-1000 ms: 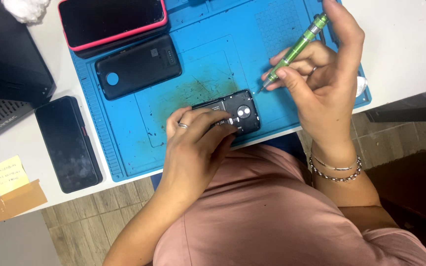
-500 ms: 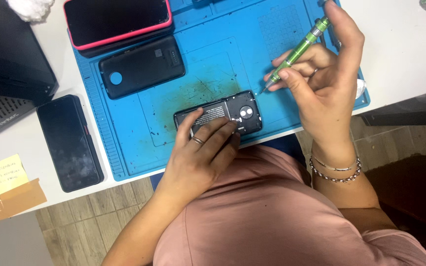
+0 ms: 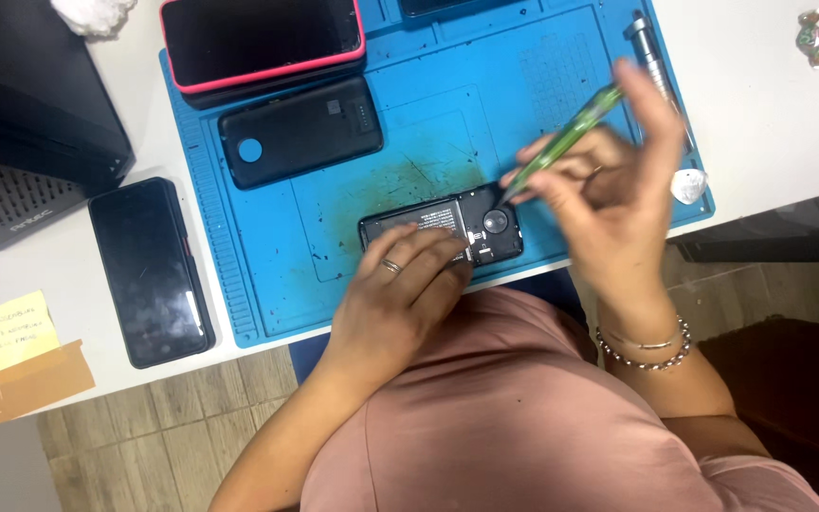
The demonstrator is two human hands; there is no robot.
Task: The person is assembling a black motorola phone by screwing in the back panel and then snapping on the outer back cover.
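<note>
Phone: opened black phone (image 3: 443, 230), back cover off, lies on the blue work mat (image 3: 277, 284) near the table's front edge.
Left hand: my left hand (image 3: 400, 294) rests flat on the phone's lower edge, fingers pressing it down.
Right hand: my right hand (image 3: 609, 204) pinches a green screwdriver (image 3: 561, 142), tip at the phone's upper right corner.
Nearby: I see a black back cover (image 3: 300, 131) and a pink-cased phone (image 3: 263, 43) further up the mat.
</note>
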